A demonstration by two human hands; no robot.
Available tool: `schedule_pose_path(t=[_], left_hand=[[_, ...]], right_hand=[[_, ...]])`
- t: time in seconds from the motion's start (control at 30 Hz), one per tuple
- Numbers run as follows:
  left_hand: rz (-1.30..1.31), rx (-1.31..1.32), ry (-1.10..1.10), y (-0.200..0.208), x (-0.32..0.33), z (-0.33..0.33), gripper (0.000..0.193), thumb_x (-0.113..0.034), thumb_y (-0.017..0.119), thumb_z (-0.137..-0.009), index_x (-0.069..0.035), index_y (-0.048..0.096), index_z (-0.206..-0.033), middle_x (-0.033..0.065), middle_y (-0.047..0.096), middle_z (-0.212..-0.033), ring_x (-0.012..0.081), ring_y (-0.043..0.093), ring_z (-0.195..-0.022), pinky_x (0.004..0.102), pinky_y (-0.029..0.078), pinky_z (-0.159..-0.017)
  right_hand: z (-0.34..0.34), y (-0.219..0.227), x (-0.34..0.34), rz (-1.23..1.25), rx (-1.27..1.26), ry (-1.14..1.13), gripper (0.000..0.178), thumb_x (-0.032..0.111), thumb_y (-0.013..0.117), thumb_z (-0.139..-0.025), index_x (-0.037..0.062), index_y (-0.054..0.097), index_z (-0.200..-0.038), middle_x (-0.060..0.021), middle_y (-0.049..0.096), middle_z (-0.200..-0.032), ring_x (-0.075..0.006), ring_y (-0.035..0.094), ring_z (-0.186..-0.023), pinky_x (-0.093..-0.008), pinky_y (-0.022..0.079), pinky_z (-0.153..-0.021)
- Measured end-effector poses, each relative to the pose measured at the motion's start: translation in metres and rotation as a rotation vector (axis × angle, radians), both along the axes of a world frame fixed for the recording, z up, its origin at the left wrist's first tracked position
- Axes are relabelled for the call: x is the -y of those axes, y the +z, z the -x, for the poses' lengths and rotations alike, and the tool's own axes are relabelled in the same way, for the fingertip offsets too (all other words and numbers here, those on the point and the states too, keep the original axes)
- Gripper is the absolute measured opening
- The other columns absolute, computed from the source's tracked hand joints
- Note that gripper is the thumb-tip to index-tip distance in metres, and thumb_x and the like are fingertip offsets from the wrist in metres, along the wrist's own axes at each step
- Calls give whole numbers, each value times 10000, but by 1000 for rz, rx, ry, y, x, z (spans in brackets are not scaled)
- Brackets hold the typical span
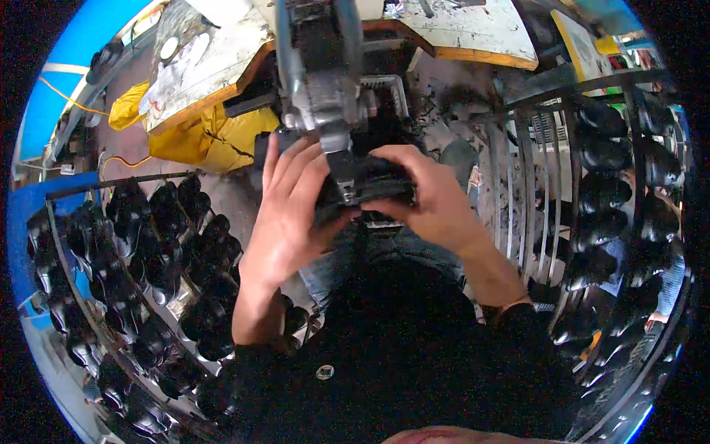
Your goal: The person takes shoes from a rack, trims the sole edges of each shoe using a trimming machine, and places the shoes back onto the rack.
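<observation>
A dark machine head (325,81), much like a sewing machine, comes down in front of me, and its narrow metal tip reaches a black shoe (388,181). My right hand (436,196) grips the shoe's right end, fingers over the top and thumb at the near side. My left hand (292,207) lies along its left side, long fingers stretched over dark material and the thumb bent in toward the tip. Both hands hold the piece right beneath the machine. The shoe's exact shape is hard to make out against the black machine parts.
A rack of black shoes (159,244) stands at my left, and another shoe rack (603,192) at my right. Beyond the machine is a stained white worktable (481,33) with a wooden edge. Yellow cloth (237,137) hangs below its left part, near a grey crate (399,96).
</observation>
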State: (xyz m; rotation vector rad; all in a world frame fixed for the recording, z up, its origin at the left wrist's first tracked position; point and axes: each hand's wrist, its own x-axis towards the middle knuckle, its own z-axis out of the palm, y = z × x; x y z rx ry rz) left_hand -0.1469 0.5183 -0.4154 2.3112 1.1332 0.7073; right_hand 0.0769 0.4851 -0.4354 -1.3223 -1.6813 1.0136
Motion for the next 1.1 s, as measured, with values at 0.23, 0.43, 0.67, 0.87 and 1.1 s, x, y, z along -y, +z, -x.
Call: schedule_pose_path(t=[0.23,0.43,0.67,0.87,1.1], left_hand=[[362,348,-11,-35,-4,-2,563,42,826,-617,-22,637,-1143,116,633,-1083,291,615,-1008,350,495,-896],[719,762,49,-64,13,-7,610,143,824,-646,-9,619,-1201,77,653,-1216,182,618,-1118,342,485,-994],[735,998,1,-84,22,-32,661,130,838,-567,-5,614,-1174,141,647,-1208,350,535,-1281,477,416,-1086],[778,1144,4,-97,30,-43,655,57,833,-581,-2,589,-1187,150,612,-1210,408,478,-1321,566,354,-1125],[891,1197,216,-82,41,-46,745,39,804,-638,-6,523,-1327,203,560,-1351,393,464,-1347,547,343,-1145]], right_hand=[[1,20,-7,-91,337,101,580,240,844,-736,55,600,-1229,-134,662,-1131,-350,650,-1039,-381,523,-863],[-24,-49,1,-188,141,97,872,324,887,-666,118,473,-1406,-121,564,-1319,-342,532,-1236,-416,455,-1001],[-70,-197,44,288,-535,-8,1186,138,930,-576,183,262,-1556,-132,265,-1591,-310,308,-1444,-449,321,-1172],[-109,-149,38,519,-527,-58,1115,-46,834,-653,178,240,-1570,-111,326,-1573,-269,360,-1423,-399,328,-1169],[-166,-90,26,93,-100,-128,1088,-85,836,-525,126,403,-1500,-84,428,-1543,-257,407,-1412,-392,313,-1179]])
